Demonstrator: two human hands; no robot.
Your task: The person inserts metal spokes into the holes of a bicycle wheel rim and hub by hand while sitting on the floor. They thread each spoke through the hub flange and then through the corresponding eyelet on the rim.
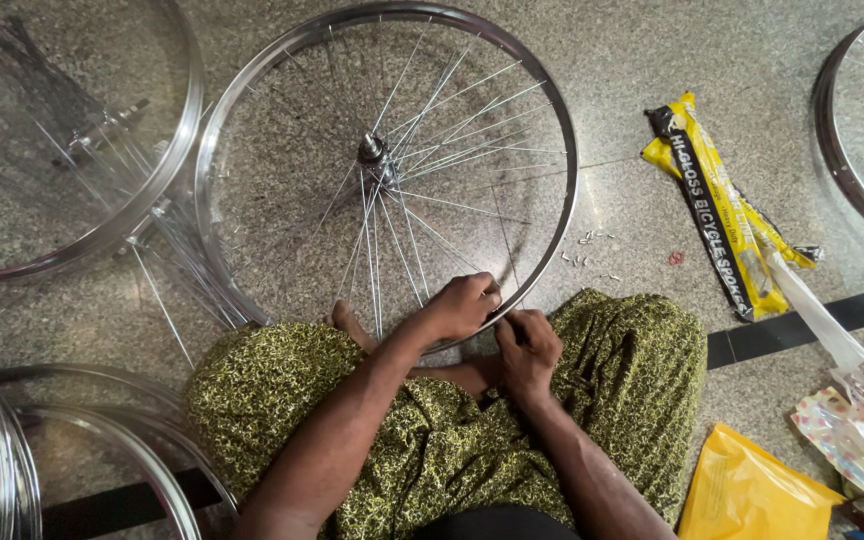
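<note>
Bicycle wheel lies flat on the speckled floor, near edge of its rim at the person's knees. Left hand sits on that near rim, fingers curled over it and a spoke end. Right hand is just right of the left, touching the rim, fingers pinched narrow (what they pinch, cannot tell). 1 hub at wheel centre. Yellow spoke packet well right of the wheel; small loose nipples between them.
</note>
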